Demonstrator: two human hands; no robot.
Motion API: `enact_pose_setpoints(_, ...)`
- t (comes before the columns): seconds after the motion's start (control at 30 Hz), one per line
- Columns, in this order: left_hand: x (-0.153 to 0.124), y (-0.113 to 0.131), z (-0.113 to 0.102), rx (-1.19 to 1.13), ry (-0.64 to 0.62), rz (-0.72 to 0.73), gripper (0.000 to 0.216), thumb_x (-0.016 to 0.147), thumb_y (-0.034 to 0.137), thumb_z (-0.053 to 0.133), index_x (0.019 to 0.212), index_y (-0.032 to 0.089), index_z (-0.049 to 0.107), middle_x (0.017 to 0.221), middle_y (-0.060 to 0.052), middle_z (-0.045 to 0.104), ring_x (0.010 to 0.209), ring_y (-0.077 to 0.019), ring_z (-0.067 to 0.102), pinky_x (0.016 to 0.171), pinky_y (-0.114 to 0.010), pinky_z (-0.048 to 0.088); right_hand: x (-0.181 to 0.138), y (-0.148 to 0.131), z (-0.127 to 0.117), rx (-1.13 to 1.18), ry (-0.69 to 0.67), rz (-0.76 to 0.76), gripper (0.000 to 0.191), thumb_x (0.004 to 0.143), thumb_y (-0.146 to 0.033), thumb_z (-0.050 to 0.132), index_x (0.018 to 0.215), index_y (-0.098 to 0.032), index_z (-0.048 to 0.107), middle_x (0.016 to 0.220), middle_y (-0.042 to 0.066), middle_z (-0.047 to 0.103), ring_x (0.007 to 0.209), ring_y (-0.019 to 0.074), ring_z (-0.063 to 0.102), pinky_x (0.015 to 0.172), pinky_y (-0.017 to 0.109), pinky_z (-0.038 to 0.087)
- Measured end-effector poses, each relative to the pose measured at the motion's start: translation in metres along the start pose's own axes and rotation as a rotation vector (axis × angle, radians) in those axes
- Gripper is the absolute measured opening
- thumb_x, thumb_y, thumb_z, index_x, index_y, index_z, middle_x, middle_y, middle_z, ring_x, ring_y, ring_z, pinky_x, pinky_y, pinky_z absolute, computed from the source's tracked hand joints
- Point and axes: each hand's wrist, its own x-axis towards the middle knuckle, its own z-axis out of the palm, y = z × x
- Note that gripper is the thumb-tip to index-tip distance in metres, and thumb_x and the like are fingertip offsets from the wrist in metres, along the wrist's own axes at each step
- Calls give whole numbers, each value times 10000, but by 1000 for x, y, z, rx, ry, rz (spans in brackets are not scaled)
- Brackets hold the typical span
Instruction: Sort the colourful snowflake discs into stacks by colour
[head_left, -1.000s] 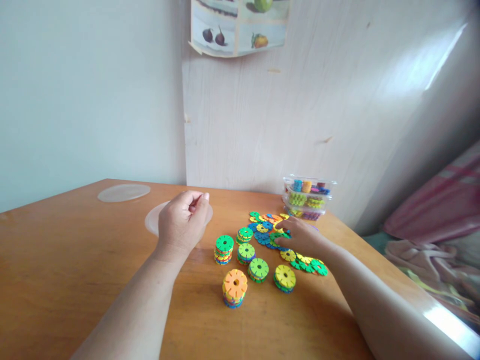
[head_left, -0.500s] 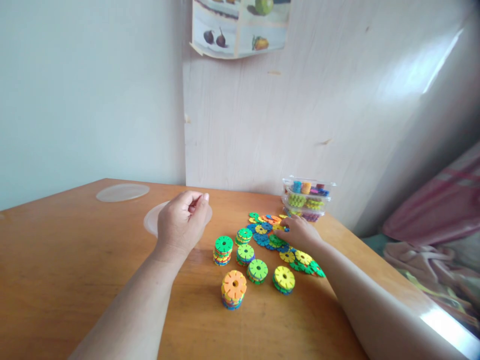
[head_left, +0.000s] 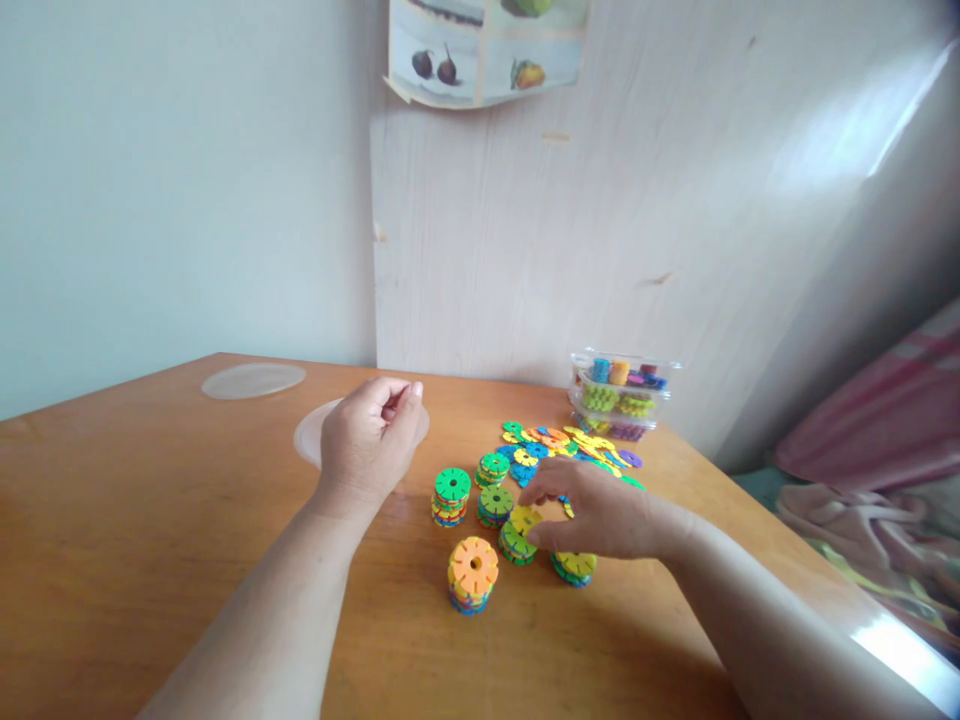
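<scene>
Several short stacks of coloured notched plastic discs stand on the wooden table (head_left: 150, 560): an orange-topped stack (head_left: 472, 573) nearest me, two green-topped stacks (head_left: 451, 496) behind it, and one (head_left: 516, 535) under my right hand. My right hand (head_left: 592, 515) hovers over that stack, pinching a yellow disc (head_left: 526, 518) between thumb and fingers. My left hand (head_left: 371, 440) rests on the table left of the stacks, curled loosely shut with nothing visible in it. A loose pile of discs (head_left: 559, 447) lies behind my right hand.
Two stacked clear plastic tubs (head_left: 621, 392) holding more discs stand at the back right by the wall. Two round clear lids (head_left: 253, 380) lie on the table at the back left. The table's right edge drops toward pink fabric (head_left: 862, 440).
My right hand left the loose pile and came toward me with a yellow disc, now over a stack in front. My left hand stayed put.
</scene>
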Motion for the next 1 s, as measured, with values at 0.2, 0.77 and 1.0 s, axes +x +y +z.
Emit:
enact_pose_setpoints(0.2, 0, 4, -2, 20, 12, -2, 252, 919, 428, 596, 812, 224, 699, 699, 24, 676, 661, -146, 611, 651, -259, 430, 5, 30, -3, 33, 140, 160, 209, 871, -336, 636, 1003, -250, 773, 986, 41, 759, 877, 214, 673, 750, 310, 498)
enact_pose_setpoints(0.77, 0, -2, 0, 12, 14, 11, 245, 918, 433, 614, 847, 222, 716, 717, 21, 691, 665, -147, 614, 656, -256, 429, 5, 93, 0, -124, 82, 380, 207, 812, -284, 642, 974, -224, 756, 958, 50, 741, 835, 217, 647, 723, 300, 460)
enact_pose_setpoints(1.0, 0, -1, -1, 17, 15, 2, 247, 922, 426, 614, 820, 219, 705, 684, 28, 659, 654, -140, 606, 645, -254, 415, -5, 115, -13, -295, 235, 590, 210, 837, -293, 598, 955, -206, 750, 916, 76, 744, 801, 218, 639, 648, 292, 401)
